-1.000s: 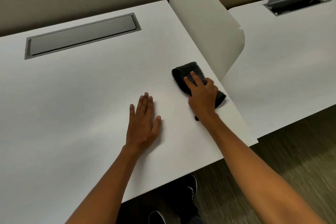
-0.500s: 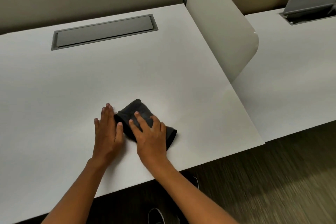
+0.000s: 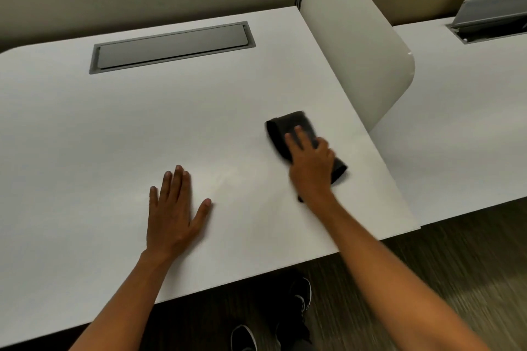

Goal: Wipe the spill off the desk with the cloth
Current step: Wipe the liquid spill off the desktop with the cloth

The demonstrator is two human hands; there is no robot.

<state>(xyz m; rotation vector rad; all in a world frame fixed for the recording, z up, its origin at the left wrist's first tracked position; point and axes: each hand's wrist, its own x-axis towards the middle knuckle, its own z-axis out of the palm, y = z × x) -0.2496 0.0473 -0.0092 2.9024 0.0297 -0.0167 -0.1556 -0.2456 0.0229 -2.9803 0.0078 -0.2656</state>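
Observation:
A folded black cloth point(image 3: 285, 127) lies on the white desk point(image 3: 142, 128), toward its right side. My right hand point(image 3: 310, 162) presses flat on the cloth with straight fingers and covers its middle; the hand and cloth are blurred. My left hand point(image 3: 174, 214) rests flat on the desk with its fingers spread, well to the left of the cloth and holding nothing. A faint pale smear point(image 3: 228, 179) shows on the desk between the two hands; I cannot make out any clear liquid.
A grey closed cable flap point(image 3: 171, 45) is set into the back of the desk. A white curved divider panel point(image 3: 356, 51) rises along the right edge. Beyond it is a second desk point(image 3: 462, 128) with a raised grey flap point(image 3: 490, 13). Dark shoes stand on the floor below.
My right hand has swept the cloth to the right, away from my left hand, which it touched half a second ago. The left hand stays flat on the desk.

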